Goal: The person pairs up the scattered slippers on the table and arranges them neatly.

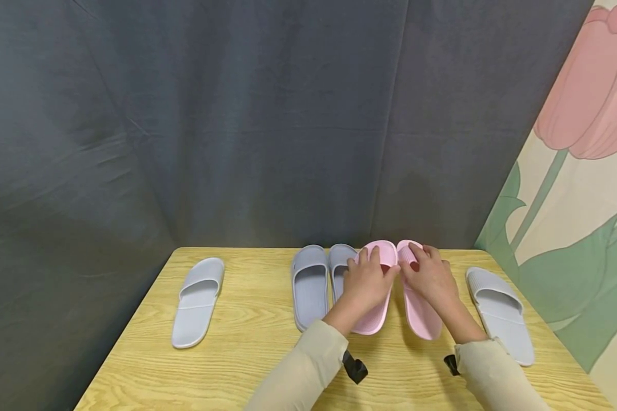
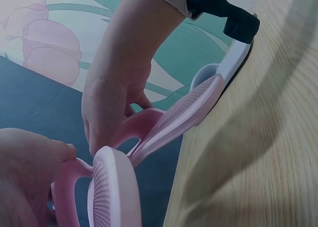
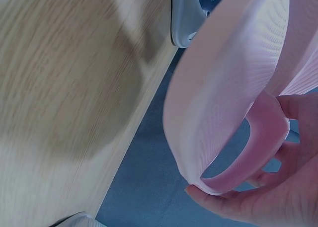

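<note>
Two pink slippers are held side by side above the table, toes towards the curtain. My left hand (image 1: 366, 281) grips the left pink slipper (image 1: 374, 319) by its strap; in the left wrist view, that slipper (image 2: 115, 192) is tilted, with my left hand (image 2: 27, 175) at its strap. The right pink slipper (image 1: 423, 317) is in my right hand (image 1: 432, 278). Seen from the right wrist, fingers and thumb of my right hand (image 3: 278, 182) pinch the strap end of this slipper (image 3: 213, 93). The slippers' toes nearly touch, their heels stand apart.
Just left of the pink slippers stand two darker grey slippers (image 1: 310, 297), the second (image 1: 342, 254) partly covered. One light grey slipper (image 1: 194, 319) lies at the table's left, another (image 1: 509, 331) at its right. Behind the wooden table (image 1: 241, 365) hangs a dark curtain (image 1: 288, 125).
</note>
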Available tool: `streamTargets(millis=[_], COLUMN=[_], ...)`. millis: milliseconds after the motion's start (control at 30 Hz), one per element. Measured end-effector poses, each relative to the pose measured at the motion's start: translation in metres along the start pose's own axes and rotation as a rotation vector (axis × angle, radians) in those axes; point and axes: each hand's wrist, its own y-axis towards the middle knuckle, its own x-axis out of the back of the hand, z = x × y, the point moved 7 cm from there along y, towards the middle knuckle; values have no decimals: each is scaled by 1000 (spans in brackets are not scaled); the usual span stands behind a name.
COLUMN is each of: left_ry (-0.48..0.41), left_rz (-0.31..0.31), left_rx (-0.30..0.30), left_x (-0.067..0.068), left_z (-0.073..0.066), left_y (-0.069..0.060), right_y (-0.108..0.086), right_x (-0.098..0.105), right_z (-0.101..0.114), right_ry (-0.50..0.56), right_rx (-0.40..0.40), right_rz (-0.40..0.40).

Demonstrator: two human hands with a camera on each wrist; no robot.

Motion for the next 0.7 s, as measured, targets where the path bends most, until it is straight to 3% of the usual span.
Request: streamTargets(millis=[700], left_ry=[11], left_rz=[37], left_rx=[28], left_x=[-22], left_z=[-8], left_y=[11], right_y=[1], right_x=[3], right_z=[-17], right_ry=[-1], right_rx=[-20], right_rz=[-15])
